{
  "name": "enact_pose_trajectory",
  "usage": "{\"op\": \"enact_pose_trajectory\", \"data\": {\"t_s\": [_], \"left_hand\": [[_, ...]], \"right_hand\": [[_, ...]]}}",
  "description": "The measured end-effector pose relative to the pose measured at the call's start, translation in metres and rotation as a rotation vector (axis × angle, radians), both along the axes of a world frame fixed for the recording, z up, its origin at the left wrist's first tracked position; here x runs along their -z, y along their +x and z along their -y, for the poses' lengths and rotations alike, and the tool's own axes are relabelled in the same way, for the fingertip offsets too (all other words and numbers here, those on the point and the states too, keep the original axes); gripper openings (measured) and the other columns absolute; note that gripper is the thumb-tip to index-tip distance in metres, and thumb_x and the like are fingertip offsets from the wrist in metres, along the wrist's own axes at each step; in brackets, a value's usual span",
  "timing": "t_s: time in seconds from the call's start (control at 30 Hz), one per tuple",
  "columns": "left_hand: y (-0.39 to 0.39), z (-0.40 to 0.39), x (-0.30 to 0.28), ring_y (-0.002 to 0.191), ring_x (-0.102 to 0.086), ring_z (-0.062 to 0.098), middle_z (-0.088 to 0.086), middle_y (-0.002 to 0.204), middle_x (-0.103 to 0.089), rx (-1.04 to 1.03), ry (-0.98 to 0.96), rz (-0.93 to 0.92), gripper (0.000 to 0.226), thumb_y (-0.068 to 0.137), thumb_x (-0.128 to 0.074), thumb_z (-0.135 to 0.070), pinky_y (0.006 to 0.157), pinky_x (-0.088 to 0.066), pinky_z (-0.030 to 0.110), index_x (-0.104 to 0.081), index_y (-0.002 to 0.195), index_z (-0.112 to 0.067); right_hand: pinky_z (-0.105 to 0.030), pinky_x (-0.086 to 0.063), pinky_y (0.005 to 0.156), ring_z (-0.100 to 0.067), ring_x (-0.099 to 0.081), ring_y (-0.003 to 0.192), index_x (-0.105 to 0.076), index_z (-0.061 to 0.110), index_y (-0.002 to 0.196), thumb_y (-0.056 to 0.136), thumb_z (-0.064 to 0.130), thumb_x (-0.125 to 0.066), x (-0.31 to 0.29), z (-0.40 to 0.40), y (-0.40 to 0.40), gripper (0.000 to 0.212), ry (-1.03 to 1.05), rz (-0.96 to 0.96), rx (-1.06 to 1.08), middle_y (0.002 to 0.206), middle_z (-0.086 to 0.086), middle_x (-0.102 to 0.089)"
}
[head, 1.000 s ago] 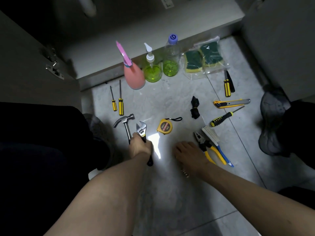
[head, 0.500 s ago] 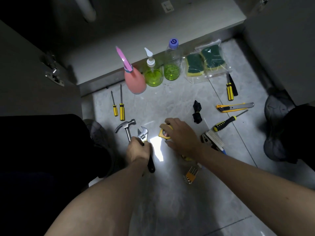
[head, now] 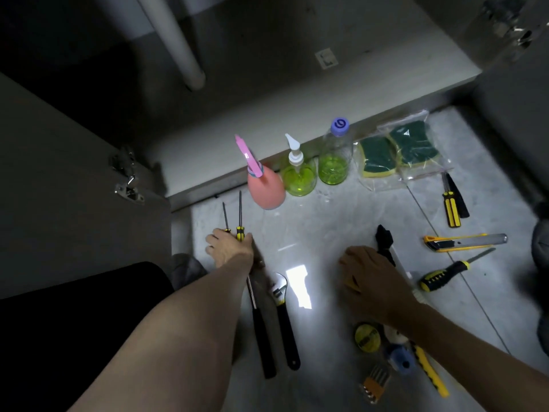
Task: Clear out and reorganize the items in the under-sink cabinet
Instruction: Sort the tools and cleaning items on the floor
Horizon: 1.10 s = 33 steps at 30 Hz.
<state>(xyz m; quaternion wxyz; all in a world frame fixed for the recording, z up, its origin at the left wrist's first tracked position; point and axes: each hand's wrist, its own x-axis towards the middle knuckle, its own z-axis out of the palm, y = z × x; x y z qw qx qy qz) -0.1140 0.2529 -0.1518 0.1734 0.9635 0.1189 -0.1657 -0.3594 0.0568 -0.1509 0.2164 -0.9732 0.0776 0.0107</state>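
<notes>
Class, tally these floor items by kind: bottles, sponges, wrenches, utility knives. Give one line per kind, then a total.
Bottles: 3 (pink spray bottle, green pump bottle, purple-capped clear bottle)
Green-and-yellow scouring sponges: 2
Black-handled adjustable wrench: 1
Yellow utility knife: 1
Total: 7

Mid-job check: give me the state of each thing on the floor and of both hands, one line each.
left hand: laid over the screwdriver handles
two screwdrivers: flat, side by side
right hand: palm down on the floor items
hammer: flat, released
wrench: flat, jaw open
pink spray bottle: upright
pump bottle: upright
capped bottle: upright, closed
sponges: bagged
utility knife: flat
</notes>
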Motion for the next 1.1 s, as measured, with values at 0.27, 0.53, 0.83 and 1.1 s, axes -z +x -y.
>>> {"op": "enact_pose_trajectory", "data": {"t_s": [0.27,0.53,0.83,1.1], "left_hand": [[0.022,-0.004,0.002,0.122,-0.052,0.044,0.022,0.134,-0.05,0.292,0.187,-0.098,0.033,0.101,-0.041,-0.024,0.097,-0.042,0.048,-0.039,0.126,-0.003],[-0.014,0.012,-0.036,0.112,-0.057,0.047,0.029,0.121,-0.059,0.389,-0.005,-0.096,0.029,0.1,-0.043,-0.018,0.088,-0.044,0.045,-0.041,0.119,0.003],[-0.158,0.03,-0.037,0.094,-0.066,0.038,0.024,0.106,-0.067,0.329,-0.322,-0.424,0.024,0.1,-0.048,-0.021,0.082,-0.054,0.044,-0.053,0.112,0.0],[-0.173,0.023,-0.042,0.079,-0.06,0.025,0.008,0.083,-0.067,0.342,-0.283,-0.354,0.031,0.098,-0.047,-0.029,0.067,-0.041,0.029,-0.065,0.09,-0.005]], "right_hand": [[-0.032,-0.045,0.093,-0.021,-0.052,0.108,-0.058,0.007,0.125,0.093,0.025,-0.055,-0.008,-0.016,0.008,0.037,0.242,0.13,0.022,0.119,-0.007,-0.059],[-0.034,-0.046,0.083,-0.02,-0.051,0.102,-0.06,0.011,0.121,0.094,0.012,-0.057,-0.023,-0.026,0.012,0.027,0.262,0.084,0.2,0.11,-0.002,-0.059],[-0.042,-0.052,0.081,-0.026,-0.063,0.096,-0.064,0.011,0.115,0.097,0.011,-0.05,-0.025,-0.039,-0.019,0.022,0.376,-0.033,0.37,0.108,-0.007,-0.066],[-0.04,-0.044,0.069,-0.031,-0.062,0.09,-0.059,0.014,0.101,0.099,0.023,-0.048,-0.021,-0.06,-0.042,0.015,0.278,-0.275,0.304,0.094,-0.008,-0.065]]}}
